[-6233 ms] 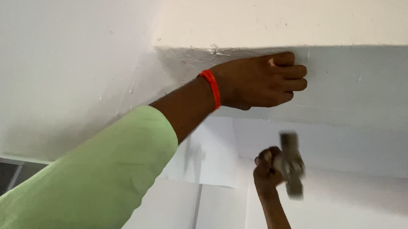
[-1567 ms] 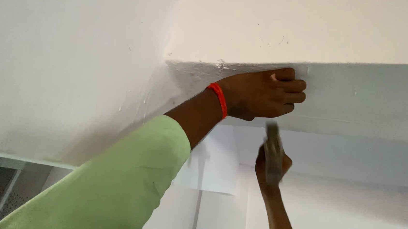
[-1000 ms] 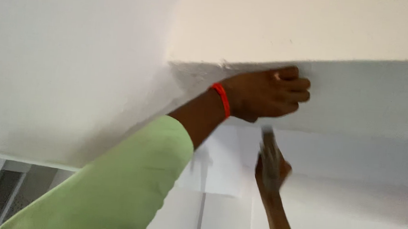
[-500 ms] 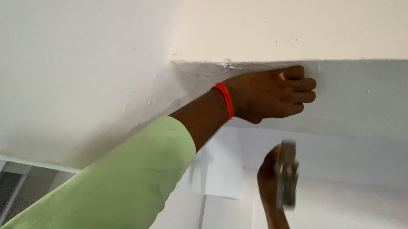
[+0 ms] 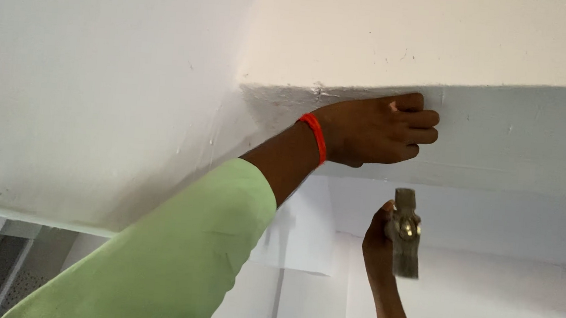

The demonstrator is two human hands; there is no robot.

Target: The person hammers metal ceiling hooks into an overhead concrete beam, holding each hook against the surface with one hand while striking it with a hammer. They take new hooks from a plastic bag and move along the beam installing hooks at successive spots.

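Overhead, left hand (image 5: 379, 129) curls closed against the beam (image 5: 513, 137) edge, possibly pinching something unseen. At 6 o'clock below, right hand (image 5: 379, 237) grips hammer (image 5: 406, 233) firmly, head raised.

Soft, even daylight fills the view, bright on the ceiling (image 5: 427, 36) above the left hand's fingers (image 5: 421, 117) and dimmer on the grey beam face (image 5: 527, 138) beside them, with no glare. A faint shadow spreads under those fingers. The hammer (image 5: 406, 233) below them is slightly blurred, while the green sleeve (image 5: 174, 265) looks soft.
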